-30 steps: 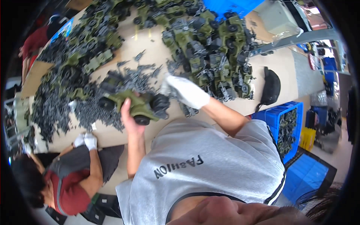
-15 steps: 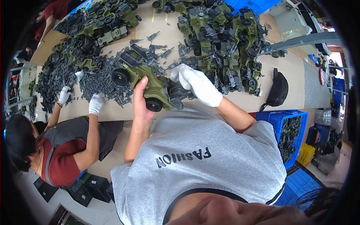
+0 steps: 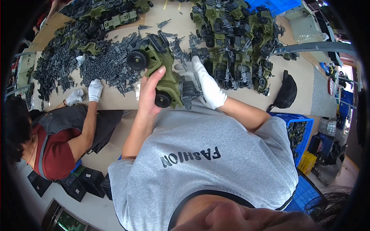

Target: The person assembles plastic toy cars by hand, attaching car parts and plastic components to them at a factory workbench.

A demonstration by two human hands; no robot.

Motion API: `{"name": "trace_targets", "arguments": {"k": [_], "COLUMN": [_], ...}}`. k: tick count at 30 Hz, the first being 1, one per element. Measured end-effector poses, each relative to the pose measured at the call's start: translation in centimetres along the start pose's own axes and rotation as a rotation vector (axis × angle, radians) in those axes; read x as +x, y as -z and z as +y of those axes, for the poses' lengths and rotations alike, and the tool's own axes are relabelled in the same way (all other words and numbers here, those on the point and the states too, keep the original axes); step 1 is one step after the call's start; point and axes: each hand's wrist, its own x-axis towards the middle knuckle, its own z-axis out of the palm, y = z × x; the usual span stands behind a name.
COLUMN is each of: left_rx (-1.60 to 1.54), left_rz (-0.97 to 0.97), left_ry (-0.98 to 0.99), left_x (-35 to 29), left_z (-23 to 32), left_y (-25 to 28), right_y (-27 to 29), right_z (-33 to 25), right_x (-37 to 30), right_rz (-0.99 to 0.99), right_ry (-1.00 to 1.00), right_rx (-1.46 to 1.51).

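Note:
My bare left hand [image 3: 149,92] grips a green toy jeep [image 3: 166,81] with black wheels and dark grey parts, held tilted above the table edge. At its grey rear end is my right hand [image 3: 210,86] in a white glove, fingers curved around a thin grey gun-like part [image 3: 198,81]. Part of that hand's grip is hidden behind the jeep. Beyond the jeep, loose grey toy guns [image 3: 177,50] lie on the table. To the right stand rows of green jeeps [image 3: 243,54] with grey guns mounted on them.
Left of me a co-worker's gloved hands [image 3: 86,94] rest by a heap of small grey parts [image 3: 104,63]. More jeeps [image 3: 86,34] are piled behind. A black pouch [image 3: 286,90] lies at the table's right, above a blue crate [image 3: 308,133]. A grey metal bar [image 3: 316,48] juts in.
The jeep has tipped more upright and shifted slightly right in my left hand. My right hand has straightened its fingers upward beside the jeep's rear. The co-worker's hands moved closer together.

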Motion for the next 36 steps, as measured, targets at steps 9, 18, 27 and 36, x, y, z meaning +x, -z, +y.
{"name": "trace_targets", "arguments": {"k": [9,18,27,36], "left_rx": [0.109,0.652,0.799,0.682], "left_rz": [-0.028,-0.071,0.030,-0.131], "left_ry": [0.034,0.363,0.189,-0.176], "left_x": [2.2,15.0,14.5,10.7], "left_z": [-1.1,-9.7,-11.5,-5.1], "left_y": [2.8,13.6,11.8,2.9], "right_y": [1.6,3.9,2.9,1.8], "right_z": [3.2,-17.6,-44.3,-49.4], "right_x": [0.8,-7.8,-21.4,-18.7], "right_rz": [-0.037,0.412,1.330,1.316], "right_ry": [0.317,0.876,1.278,0.776], "right_rx": [-0.380,-0.873,-1.335,-1.707]}}
